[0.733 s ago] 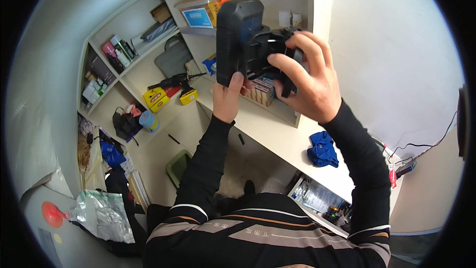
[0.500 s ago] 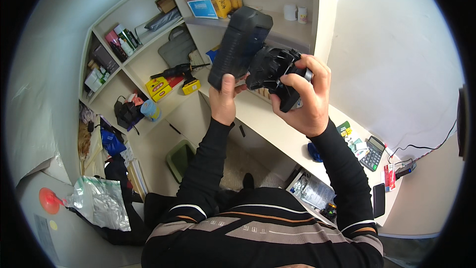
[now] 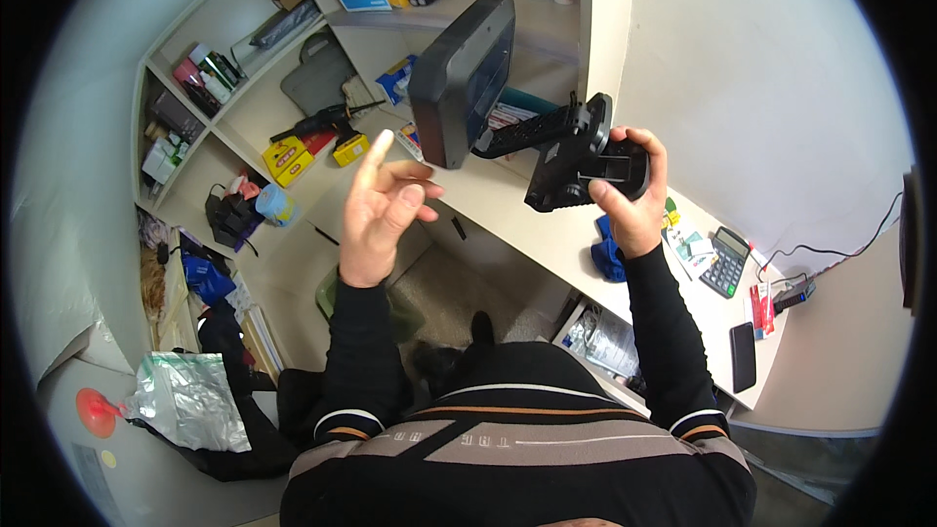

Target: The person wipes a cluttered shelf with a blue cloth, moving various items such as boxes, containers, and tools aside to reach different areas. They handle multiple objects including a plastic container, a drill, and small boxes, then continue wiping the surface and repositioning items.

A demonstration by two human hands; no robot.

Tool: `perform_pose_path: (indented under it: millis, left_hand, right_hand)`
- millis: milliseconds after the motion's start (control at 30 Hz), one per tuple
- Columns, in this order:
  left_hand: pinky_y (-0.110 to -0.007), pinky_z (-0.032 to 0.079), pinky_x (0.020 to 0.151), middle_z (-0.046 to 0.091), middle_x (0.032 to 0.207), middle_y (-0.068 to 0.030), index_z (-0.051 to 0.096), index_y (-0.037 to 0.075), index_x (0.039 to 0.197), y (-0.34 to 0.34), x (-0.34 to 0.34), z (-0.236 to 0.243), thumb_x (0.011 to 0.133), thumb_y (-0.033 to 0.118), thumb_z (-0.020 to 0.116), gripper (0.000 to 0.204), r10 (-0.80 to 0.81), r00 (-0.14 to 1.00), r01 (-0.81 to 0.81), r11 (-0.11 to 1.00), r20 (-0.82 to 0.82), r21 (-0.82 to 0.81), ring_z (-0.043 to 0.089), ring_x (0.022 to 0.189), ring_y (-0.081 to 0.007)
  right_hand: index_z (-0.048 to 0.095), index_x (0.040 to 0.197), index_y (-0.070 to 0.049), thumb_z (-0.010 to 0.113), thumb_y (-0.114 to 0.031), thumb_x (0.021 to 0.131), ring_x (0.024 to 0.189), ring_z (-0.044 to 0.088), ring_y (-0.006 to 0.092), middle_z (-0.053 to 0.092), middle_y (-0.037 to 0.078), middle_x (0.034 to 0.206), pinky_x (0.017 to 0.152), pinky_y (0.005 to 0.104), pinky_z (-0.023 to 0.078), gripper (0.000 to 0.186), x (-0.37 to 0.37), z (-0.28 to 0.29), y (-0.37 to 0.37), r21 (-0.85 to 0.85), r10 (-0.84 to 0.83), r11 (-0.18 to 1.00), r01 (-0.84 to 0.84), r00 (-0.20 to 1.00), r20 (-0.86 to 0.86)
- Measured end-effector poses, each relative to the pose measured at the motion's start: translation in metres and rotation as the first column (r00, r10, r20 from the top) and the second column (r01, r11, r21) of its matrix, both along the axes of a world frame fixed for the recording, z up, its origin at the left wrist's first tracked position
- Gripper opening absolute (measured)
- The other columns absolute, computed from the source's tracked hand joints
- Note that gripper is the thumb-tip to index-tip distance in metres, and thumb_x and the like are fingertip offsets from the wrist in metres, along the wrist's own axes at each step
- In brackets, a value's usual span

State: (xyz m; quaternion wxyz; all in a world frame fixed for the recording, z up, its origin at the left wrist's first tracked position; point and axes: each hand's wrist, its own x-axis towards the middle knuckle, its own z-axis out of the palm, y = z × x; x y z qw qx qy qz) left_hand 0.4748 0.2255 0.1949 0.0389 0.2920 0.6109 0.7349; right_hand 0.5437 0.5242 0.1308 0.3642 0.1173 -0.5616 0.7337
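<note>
My right hand (image 3: 634,197) grips a black folding stand (image 3: 571,161) by its base, thumb on the near side and fingers behind. A thick black rectangular panel (image 3: 459,83) with a dark glossy face is joined to the stand's arm and stands upright above the desk. What kind of device it is, I cannot tell. My left hand (image 3: 379,205) is open and empty, its index finger stretched out, just left of and below the panel and apart from it.
The pale desk (image 3: 508,205) bears a calculator (image 3: 724,262), a dark phone (image 3: 743,356) and a blue item (image 3: 607,256). Shelves at left hold a drill (image 3: 327,127), yellow boxes (image 3: 287,159) and bottles. An open drawer (image 3: 605,337) juts out below the desk, and a bin (image 3: 366,307) stands beneath.
My left hand has let go of the panel and moved left and down, its fingers opening. The panel and stand have turned, the stand's arm now showing. My right hand has shifted slightly right and down.
</note>
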Motion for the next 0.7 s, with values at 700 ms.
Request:
perform_pose_path:
  millis: [700]
  left_hand:
    - [-0.034,0.056,0.093,0.046,0.136,-0.0134,0.034,0.002,0.154,0.068,0.014,-0.038,0.09,0.011,0.078,0.078,0.025,0.978,-0.025,1.0,-0.206,0.0,0.055,0.12,-0.0215]
  right_hand:
    - [0.056,0.136,-0.006,0.065,-0.017,0.09,0.119,0.064,0.0294,0.065,0.014,0.13,0.106,0.0484,0.051,0.048,-0.01,-0.05,0.024,-0.573,0.516,0.664,-0.481,0.849,-0.115]
